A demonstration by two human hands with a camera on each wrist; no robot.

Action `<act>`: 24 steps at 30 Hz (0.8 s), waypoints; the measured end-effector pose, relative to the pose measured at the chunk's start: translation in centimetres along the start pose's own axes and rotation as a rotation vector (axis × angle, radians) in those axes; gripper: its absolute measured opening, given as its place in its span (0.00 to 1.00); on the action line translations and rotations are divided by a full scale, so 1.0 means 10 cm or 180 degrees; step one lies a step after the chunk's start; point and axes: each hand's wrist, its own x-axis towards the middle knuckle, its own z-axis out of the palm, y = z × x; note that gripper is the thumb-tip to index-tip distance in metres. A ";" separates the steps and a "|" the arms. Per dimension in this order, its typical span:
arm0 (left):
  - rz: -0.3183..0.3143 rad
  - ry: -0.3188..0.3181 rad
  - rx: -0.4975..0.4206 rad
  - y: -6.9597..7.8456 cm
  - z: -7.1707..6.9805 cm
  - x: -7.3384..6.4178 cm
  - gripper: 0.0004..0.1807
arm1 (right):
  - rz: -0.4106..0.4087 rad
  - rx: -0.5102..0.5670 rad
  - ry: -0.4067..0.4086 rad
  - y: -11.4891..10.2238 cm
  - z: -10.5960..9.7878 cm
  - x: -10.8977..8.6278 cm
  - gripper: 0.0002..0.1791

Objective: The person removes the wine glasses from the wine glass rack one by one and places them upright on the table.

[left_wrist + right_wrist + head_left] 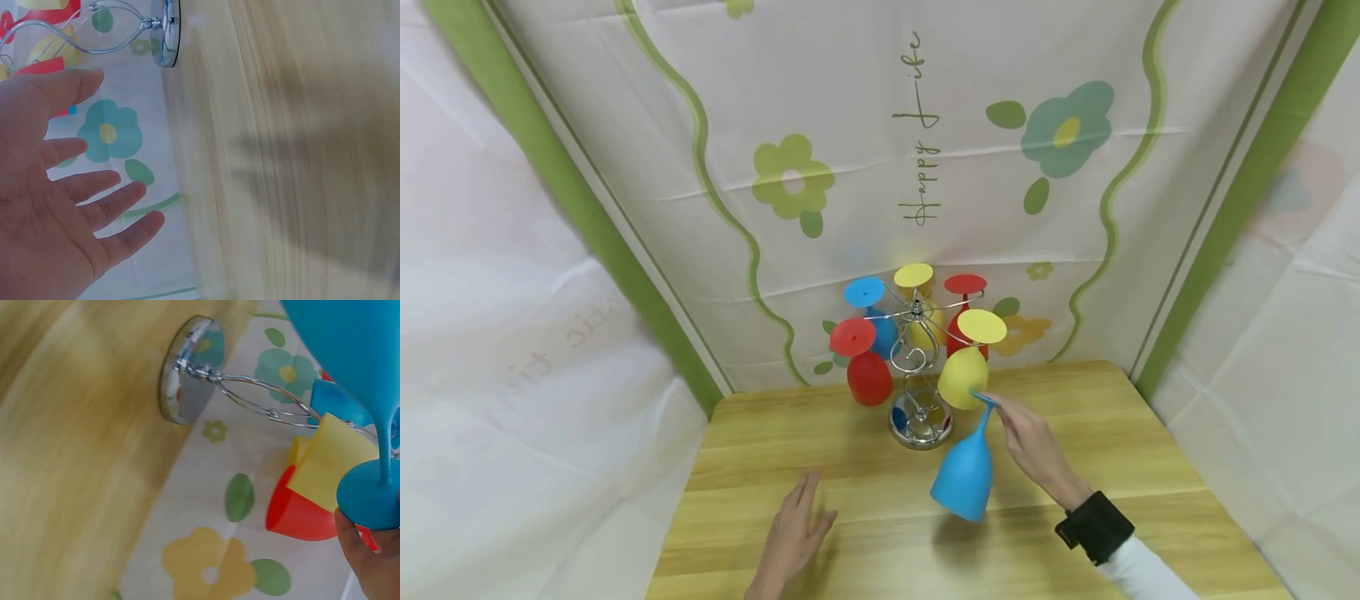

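Observation:
My right hand (1032, 443) pinches a blue plastic wine glass (965, 477) by the edge of its round foot (369, 494). The glass hangs upside down and slightly tilted, its bowl above the table in front of a chrome wire glass rack (917, 425). Nearest to it on the rack is a yellow glass (964, 377), hanging bowl down at the front right; its bowl overlaps the held glass's foot in the head view. My left hand (793, 529), fingers spread and palm bare in the left wrist view, is over the table to the rack's front left.
A red glass (869, 378) hangs at the rack's front left. Behind are a blue glass (883, 332), another yellow one with its foot (913, 275) up, and another red one (957, 333). Flowered white cloth (865, 108) rises behind the wooden table (760, 433) and along both sides.

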 end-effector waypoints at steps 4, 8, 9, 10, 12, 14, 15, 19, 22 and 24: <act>0.0064 0.0068 0.0010 0.01 0.00 0.02 0.39 | 0.0237 0.0131 0.0099 0.05 0.06 -0.07 0.21; 0.0090 0.0131 -0.0013 0.02 -0.01 0.03 0.38 | 0.0516 0.0301 0.0201 0.06 0.11 -0.13 0.18; 0.0091 0.0136 -0.0019 0.02 -0.01 0.03 0.38 | 0.0584 0.0341 0.0209 0.05 0.12 -0.15 0.18; 0.0086 0.0133 -0.0031 0.03 0.00 0.04 0.39 | 0.0643 0.0379 0.0218 0.04 0.13 -0.17 0.17; 0.0068 0.0107 -0.0077 0.04 0.00 0.03 0.40 | 0.0794 0.0432 0.0222 0.02 0.13 -0.21 0.17; 0.0041 0.0066 -0.0153 0.05 0.01 0.03 0.42 | 0.0919 0.0484 0.0235 -0.01 0.13 -0.24 0.16; 0.0026 0.0043 -0.0197 0.06 0.02 0.03 0.43 | 0.0975 0.0504 0.0233 -0.03 0.13 -0.26 0.16; -0.0034 0.0003 -0.0392 0.10 0.04 0.04 0.49 | 0.1248 0.0634 0.0254 -0.07 0.12 -0.30 0.15; -0.0054 0.0015 -0.0493 0.13 0.07 0.06 0.54 | 0.1451 0.0693 0.0270 -0.10 0.09 -0.32 0.16; -0.0058 0.0040 -0.0525 0.14 0.08 0.07 0.58 | 0.1575 0.0706 0.0270 -0.11 0.07 -0.32 0.17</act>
